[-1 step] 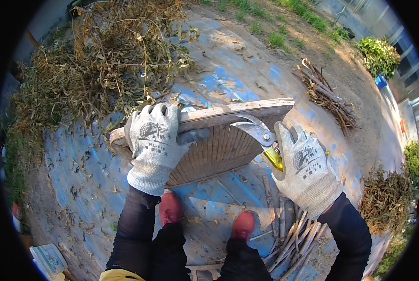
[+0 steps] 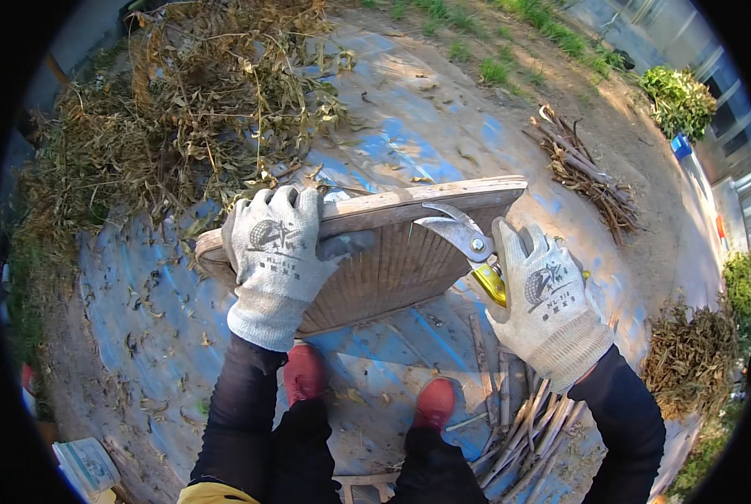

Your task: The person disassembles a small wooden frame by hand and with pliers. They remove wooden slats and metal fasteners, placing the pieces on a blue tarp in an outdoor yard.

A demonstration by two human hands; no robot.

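My left hand (image 2: 276, 244), in a grey-white printed work glove, is closed over the top rail of a slatted wooden panel (image 2: 375, 277) that looks like part of a chair. Its thumb lies along the panel's near face. The panel stands tilted in front of my feet. My right hand (image 2: 543, 294), gloved alike, grips a pair of pruning shears (image 2: 479, 245) with yellow handles. Their metal blades are spread and point left, just in front of the panel's right part; whether they touch it I cannot tell. The palm hides most of the handles.
Dried leafy stalks (image 2: 199, 109) are heaped at the far left. One bundle of cut sticks (image 2: 585, 172) lies far right, another (image 2: 531, 441) near my right forearm. My red shoes (image 2: 433, 403) stand on a dusty blue sheet (image 2: 140, 311). Dry brush (image 2: 690, 357) sits at the right.
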